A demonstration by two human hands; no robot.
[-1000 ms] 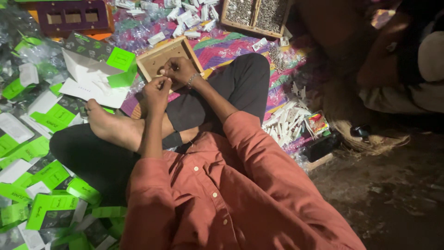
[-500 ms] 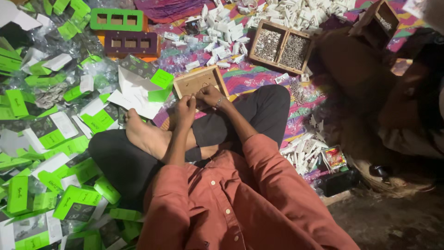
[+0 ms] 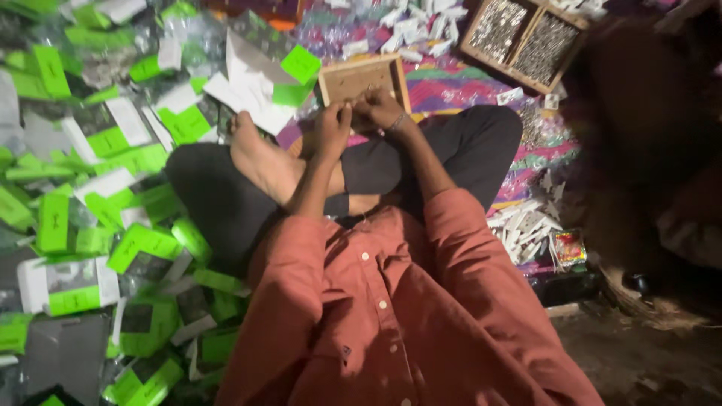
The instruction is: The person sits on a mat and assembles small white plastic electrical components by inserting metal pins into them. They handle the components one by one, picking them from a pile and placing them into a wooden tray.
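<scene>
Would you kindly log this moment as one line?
left hand and right hand: together at small wooden tray | held item: too small to tell | green-and-white packets: heaped at person's left

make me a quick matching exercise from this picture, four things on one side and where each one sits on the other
Things:
1. small wooden tray
2. two-part wooden box of small pieces
3. green and white packets
4. heap of white slips

Places:
A. piled on the person's left side
B. on the patterned cloth beside the person's right knee
C. directly ahead of both hands, beyond the crossed legs
D. far ahead and to the right, past the knee

Pairs: 1-C, 2-D, 3-A, 4-B
</scene>
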